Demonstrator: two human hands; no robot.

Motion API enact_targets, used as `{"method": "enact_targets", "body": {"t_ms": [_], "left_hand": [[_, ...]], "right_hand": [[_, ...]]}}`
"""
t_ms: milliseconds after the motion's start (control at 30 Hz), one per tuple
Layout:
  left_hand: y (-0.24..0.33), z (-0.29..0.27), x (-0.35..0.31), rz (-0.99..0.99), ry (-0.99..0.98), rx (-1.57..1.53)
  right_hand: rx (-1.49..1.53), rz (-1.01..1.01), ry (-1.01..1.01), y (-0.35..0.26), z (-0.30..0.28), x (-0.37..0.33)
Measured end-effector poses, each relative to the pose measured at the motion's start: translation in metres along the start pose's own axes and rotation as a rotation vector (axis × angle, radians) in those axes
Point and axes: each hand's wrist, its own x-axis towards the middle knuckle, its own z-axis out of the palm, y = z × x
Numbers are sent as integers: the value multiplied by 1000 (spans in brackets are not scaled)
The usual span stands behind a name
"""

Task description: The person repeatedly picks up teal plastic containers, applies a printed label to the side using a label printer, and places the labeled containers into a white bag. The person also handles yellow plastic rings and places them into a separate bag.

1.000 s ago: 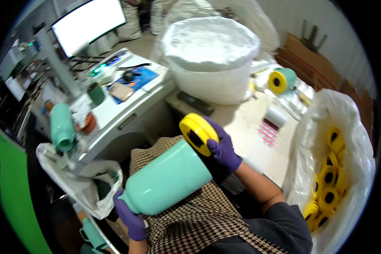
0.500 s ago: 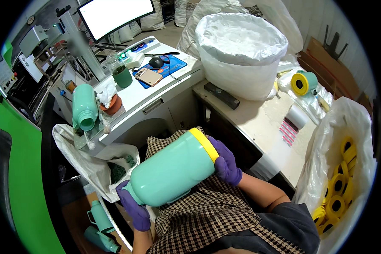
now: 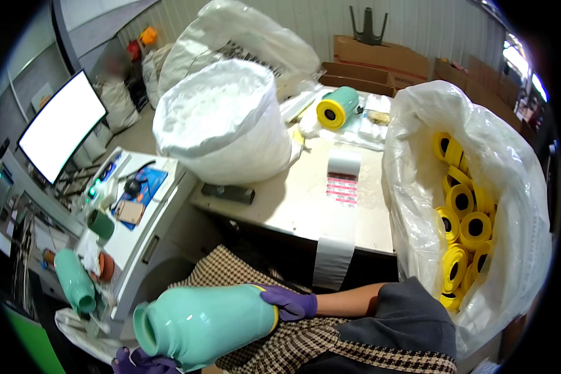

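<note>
A glossy teal jug [image 3: 209, 321], large and yellow-rimmed at its base, lies tilted across my lap with its open neck pointing left. My right hand [image 3: 290, 303], in a purple glove, is wrapped round the base end and holds it. Below the neck, at the lower edge of the picture, is my purple-gloved left hand [image 3: 144, 361]. It is close against the jug's underside; the picture's edge cuts it off, so its grip is unclear. A clear plastic sack [image 3: 411, 187] to my right holds several yellow ring-shaped bases [image 3: 475, 229].
On the right-hand table stand a big white sack [image 3: 227, 143], a dark bar [image 3: 227, 193], a label roll [image 3: 344, 163] and a teal jug with a yellow base [image 3: 338, 107]. The left desk carries a phone [image 3: 129, 212], a mouse [image 3: 133, 187] and another teal jug [image 3: 75, 280].
My view has swung to the right. The jug has turned so its open neck faces more toward me. My left hand has shifted off the neck to below it; my right hand still holds the base.
</note>
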Motion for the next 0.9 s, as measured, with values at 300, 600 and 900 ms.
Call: {"method": "enact_targets", "body": {"t_ms": [300, 600, 900], "left_hand": [[-82, 70, 25, 313, -317, 554], [-43, 51, -46, -223, -27, -127], [-208, -103, -178, -859, 473, -512]], "right_hand": [[-191, -789, 360, -333, -87, 23], [-80, -427, -64, -276, -55, 128], [1, 10, 85, -12, 4, 77]]}}
